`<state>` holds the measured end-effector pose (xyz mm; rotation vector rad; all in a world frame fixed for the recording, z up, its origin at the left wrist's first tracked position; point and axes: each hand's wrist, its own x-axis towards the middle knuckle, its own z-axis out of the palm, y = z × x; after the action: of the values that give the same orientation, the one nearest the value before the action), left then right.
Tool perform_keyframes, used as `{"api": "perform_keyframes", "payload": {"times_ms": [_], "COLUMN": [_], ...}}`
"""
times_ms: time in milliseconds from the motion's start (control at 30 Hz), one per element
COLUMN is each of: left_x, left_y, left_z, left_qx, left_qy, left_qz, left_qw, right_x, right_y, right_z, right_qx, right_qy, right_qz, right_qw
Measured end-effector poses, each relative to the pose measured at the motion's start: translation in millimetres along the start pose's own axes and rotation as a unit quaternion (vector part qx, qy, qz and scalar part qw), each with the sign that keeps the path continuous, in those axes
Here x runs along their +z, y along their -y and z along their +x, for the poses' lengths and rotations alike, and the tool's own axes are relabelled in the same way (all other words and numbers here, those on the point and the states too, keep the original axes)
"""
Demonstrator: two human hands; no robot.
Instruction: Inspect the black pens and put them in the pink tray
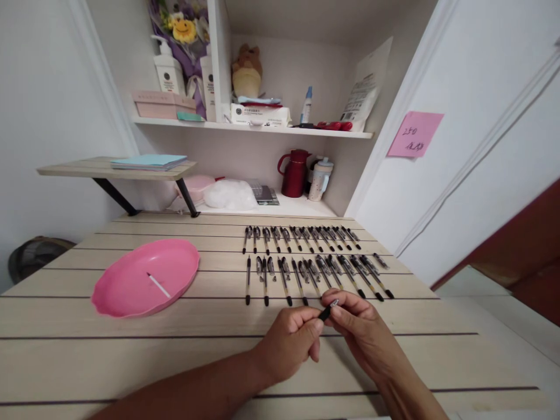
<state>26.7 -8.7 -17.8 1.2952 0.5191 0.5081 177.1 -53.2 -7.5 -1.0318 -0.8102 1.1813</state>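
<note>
Pale slatted surface [87,367], white shelf unit [221,76] on the far side. Two rows of pens across the middle and right: far row [296,239] and near row [300,283], transparent caps [270,266] beside many of them. Small cone-shaped bits [274,279] lie loose toward the left end of the near row. At left, a pink tray [125,289] holds one slim white stick [158,285] with a dark end. Near side, before the pens: my left hand [289,338] is wrapped round a black pen [325,313]; my right hand [366,333] pinches narrowly at its silver tip [335,303]. Progress, my judgement: both rows look set out, this pen is mid-handling, and the loose bits suggest some near-row pens are incomplete. Cannot tell whether the tip is going on or coming off.
</note>
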Motion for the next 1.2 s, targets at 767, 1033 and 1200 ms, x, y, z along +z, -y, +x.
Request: {"api": "perform_keyframes", "payload": {"times_ms": [767, 1033, 1200], "left_x": [-2, -2, -5], "left_y": [-10, -4, 0], "left_z": [0, 2, 5], "left_qx": [-0.097, -0.099, -0.098], "left_qy": [0.019, 0.002, -0.011], "left_qz": [-0.108, -0.117, -0.135], "left_qw": [0.989, 0.988, 0.986], "right_x": [-9, -152, -188], "right_y": [13, 62, 56], "right_z": [18, 125, 149], "right_qx": [0.004, 0.034, 0.068], "right_qy": [0.052, -0.305, -0.281], "right_qz": [-0.116, -0.672, -0.686], "right_qw": [0.992, 0.674, 0.668]}}
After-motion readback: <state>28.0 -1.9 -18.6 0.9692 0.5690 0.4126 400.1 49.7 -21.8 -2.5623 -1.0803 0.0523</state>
